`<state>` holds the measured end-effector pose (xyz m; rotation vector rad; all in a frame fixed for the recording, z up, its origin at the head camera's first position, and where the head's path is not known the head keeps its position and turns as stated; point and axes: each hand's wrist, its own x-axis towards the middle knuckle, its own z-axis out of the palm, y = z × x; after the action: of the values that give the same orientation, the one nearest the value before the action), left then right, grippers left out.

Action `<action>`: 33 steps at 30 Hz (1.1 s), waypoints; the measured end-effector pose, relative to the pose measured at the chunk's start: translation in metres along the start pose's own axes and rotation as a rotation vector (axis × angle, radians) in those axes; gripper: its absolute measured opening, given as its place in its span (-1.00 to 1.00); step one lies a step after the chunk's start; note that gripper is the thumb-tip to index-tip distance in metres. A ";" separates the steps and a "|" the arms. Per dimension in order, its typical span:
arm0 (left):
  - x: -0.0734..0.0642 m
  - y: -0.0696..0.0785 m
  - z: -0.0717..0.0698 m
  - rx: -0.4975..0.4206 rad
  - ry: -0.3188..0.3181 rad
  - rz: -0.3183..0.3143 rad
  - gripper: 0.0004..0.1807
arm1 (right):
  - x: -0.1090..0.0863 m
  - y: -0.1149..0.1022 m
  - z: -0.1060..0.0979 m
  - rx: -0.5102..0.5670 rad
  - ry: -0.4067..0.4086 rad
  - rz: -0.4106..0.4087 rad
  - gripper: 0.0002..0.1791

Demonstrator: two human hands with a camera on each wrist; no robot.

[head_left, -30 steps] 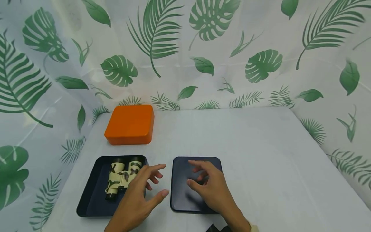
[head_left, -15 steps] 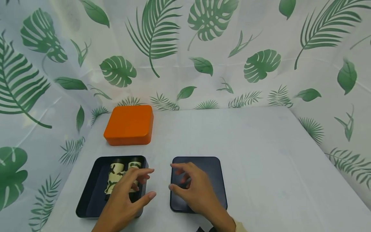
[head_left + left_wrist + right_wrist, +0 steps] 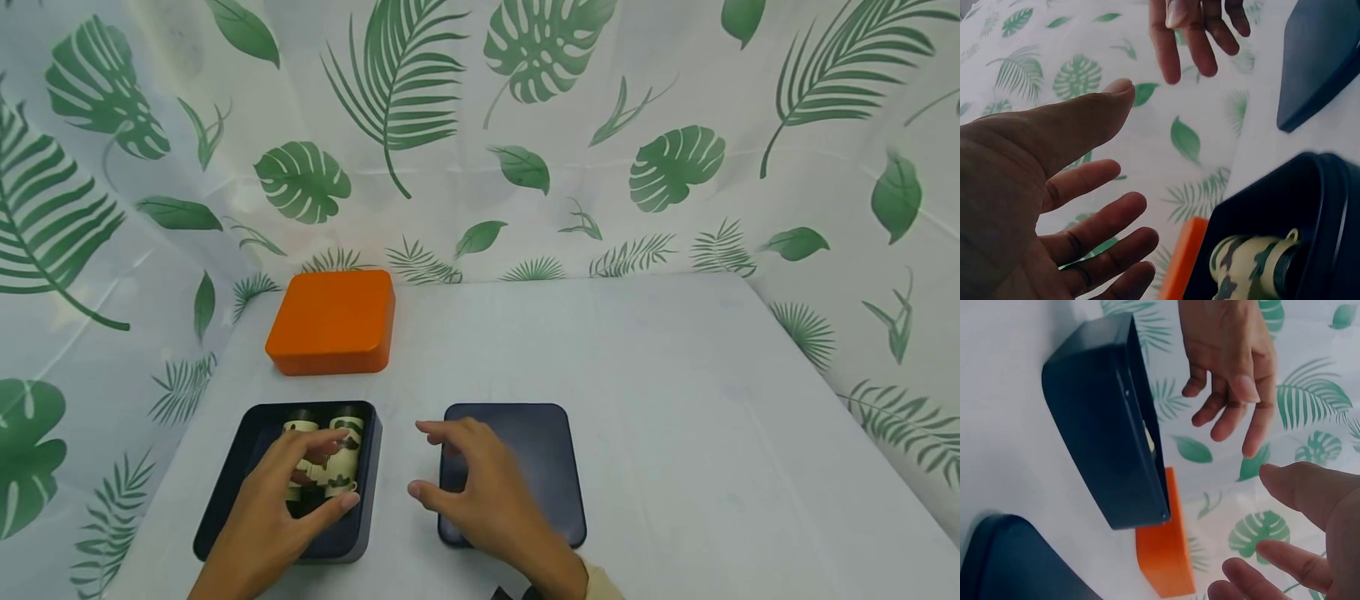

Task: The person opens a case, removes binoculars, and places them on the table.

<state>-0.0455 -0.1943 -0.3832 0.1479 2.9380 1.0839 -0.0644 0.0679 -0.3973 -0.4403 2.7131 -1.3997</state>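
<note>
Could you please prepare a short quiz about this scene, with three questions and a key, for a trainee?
1. True or false: The binoculars lie inside the open box.
2. What does the left hand hold? A) the binoculars; B) the lid; C) nothing.
3. Fill in the missing colour: Beyond the open box, farther from the person, stands a second box, which is ____.

Key: 1. True. 2. C. 3. Orange.
</note>
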 end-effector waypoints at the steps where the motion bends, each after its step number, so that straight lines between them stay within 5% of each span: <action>1: 0.000 -0.002 -0.002 0.008 -0.004 -0.005 -0.26 | 0.001 -0.001 0.001 0.000 -0.004 -0.005 -0.30; 16: 0.005 -0.034 -0.029 0.105 -0.028 -0.008 -0.01 | 0.014 -0.012 0.016 -0.045 -0.060 -0.101 -0.09; 33: 0.016 -0.067 -0.033 0.146 -0.024 0.023 0.08 | 0.038 -0.016 0.041 -0.143 -0.145 -0.159 0.21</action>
<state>-0.0689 -0.2649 -0.4007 0.1954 2.9995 0.8625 -0.0899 0.0166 -0.4056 -0.7510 2.7200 -1.1577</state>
